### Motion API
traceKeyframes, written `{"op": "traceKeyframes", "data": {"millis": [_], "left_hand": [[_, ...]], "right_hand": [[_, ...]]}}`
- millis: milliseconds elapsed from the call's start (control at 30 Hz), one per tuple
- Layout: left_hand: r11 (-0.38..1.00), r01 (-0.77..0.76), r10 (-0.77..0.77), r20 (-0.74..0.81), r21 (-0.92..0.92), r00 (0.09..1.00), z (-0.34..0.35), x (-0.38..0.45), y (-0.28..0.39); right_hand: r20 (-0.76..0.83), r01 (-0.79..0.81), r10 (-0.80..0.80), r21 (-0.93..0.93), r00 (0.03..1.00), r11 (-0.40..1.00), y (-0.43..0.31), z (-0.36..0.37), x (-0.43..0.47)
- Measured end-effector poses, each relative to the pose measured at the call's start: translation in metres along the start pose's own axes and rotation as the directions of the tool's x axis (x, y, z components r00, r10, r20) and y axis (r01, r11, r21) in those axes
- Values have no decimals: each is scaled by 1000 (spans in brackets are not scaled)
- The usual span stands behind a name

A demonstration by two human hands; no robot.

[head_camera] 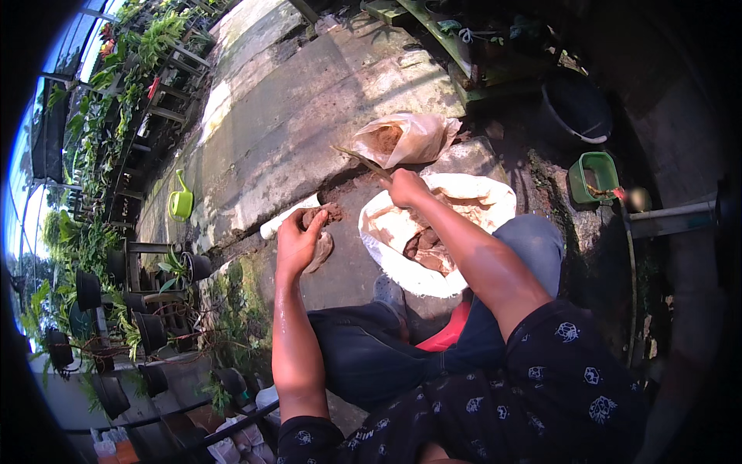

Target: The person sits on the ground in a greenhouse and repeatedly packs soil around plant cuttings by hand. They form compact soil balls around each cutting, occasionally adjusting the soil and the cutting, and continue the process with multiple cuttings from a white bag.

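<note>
My left hand (298, 243) pinches a brown crumbly clump (330, 213) between thumb and fingers. Just behind it, a white cylindrical thing (278, 225) lies on the ground, partly covered by the hand. A pale brown lump (320, 253) shows beside my left wrist. In my right hand (406, 188) is a thin flat tool (364, 160), perhaps a knife or a strip of wood, pointing up and left. That hand is above the rim of an open white sack (389, 261), which holds brown clumps (428, 248). Past the tool stands an open clear plastic bag (426, 139) with brown loose material (385, 139).
A concrete slab path (301, 116) runs ahead. Farther left stand a lime-green watering can (181, 203) and potted plants (152, 332). To the right are a green plastic container (592, 174) and a large black tub (577, 107). Something red (449, 330) shows between my legs.
</note>
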State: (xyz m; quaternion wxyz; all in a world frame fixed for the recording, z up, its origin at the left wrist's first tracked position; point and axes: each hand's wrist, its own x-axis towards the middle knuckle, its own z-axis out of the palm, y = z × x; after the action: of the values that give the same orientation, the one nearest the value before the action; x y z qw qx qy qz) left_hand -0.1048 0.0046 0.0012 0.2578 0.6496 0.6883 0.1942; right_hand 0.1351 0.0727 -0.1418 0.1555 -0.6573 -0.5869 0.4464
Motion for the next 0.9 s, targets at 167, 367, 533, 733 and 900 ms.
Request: {"op": "traceKeyframes", "data": {"millis": [167,367,533,733,900], "left_hand": [[996,-65,71,-111,58,991,-3,10,-2],[992,-107,113,-86,71,990,-1,8,0],[997,-80,81,-96,10,992,4,15,3],[979,-88,102,65,-185,993,19,21,5],[897,-93,227,269,-432,936,25,15,16]], "right_hand": [[-12,-123,122,-114,992,986,73,44,31],[79,-44,57,-165,995,985,60,25,32],[-151,226,-263,-222,953,948,19,8,5],[-50,292,-296,386,954,875,-36,-17,-33],[287,287,-414,395,864,873,-56,-43,-70]]}}
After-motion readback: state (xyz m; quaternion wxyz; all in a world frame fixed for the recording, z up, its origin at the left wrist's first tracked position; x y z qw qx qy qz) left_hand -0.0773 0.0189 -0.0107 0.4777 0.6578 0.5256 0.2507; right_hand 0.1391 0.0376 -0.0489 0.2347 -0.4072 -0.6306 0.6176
